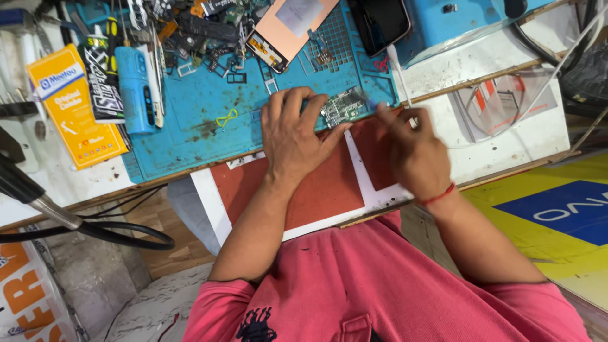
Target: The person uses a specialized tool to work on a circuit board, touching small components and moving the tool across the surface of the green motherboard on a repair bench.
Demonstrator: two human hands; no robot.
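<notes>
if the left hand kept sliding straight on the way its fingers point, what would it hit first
The left hand points up the bench, fingertips on the small circuit board. Past that, the first thing is probably the phone with the peach back on the blue mat, though depth is unclear.

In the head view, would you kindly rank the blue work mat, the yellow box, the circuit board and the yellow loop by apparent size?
Largest to smallest:
1. blue work mat
2. yellow box
3. circuit board, partly covered by the left hand, so its full extent is unsure
4. yellow loop
</notes>
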